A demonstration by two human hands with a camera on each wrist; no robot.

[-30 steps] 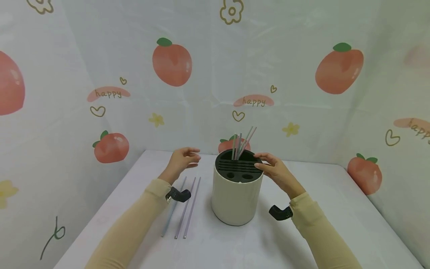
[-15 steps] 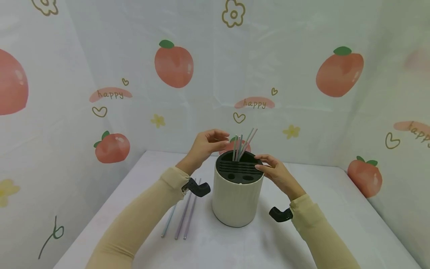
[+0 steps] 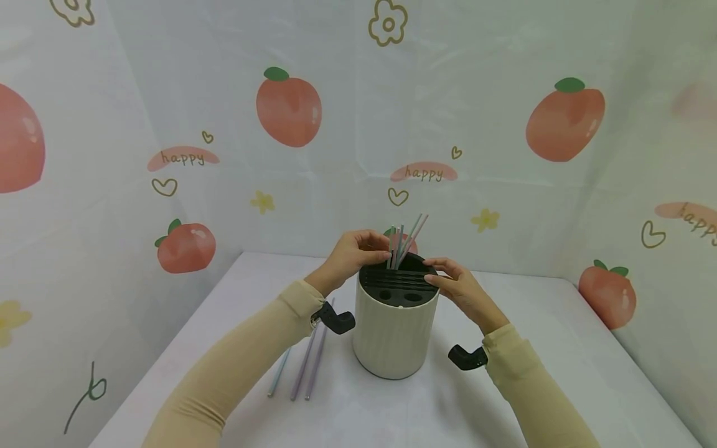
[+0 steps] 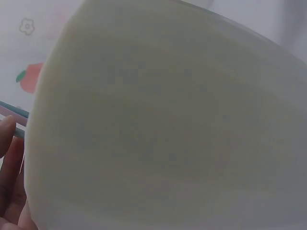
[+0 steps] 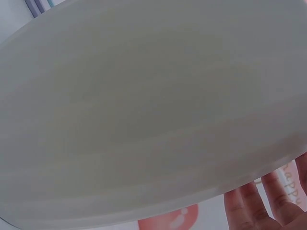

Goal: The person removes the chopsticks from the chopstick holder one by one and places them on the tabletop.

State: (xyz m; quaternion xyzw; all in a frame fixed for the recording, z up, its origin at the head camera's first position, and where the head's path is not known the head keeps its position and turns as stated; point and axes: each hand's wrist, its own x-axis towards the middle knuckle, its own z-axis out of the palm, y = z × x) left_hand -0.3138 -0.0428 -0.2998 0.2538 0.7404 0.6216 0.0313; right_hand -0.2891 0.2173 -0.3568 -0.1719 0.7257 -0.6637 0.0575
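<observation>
Head view: the white table point(image 3: 560, 336) spreads wide to its right edge, while on the left three loose sticks point(image 3: 315, 367) lie near the holder point(image 3: 394, 342), partly hidden by the left sleeve point(image 3: 252, 348). Mid-table, upright, that holder shows cream, faintly ribbed walls and a black slotted top, pastel sticks point(image 3: 412, 233) leaning from its rear compartment. Left hand point(image 3: 355, 252), half curled, is right at them; whether it pinches one, can't tell. Right hand point(image 3: 456, 283) rests fingers, fairly straight, on the right rim.

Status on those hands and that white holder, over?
Left hand at the standing sticks, grip unclear. Right hand touching the white holder. Three loose sticks on table; nothing obvious in the way.
</observation>
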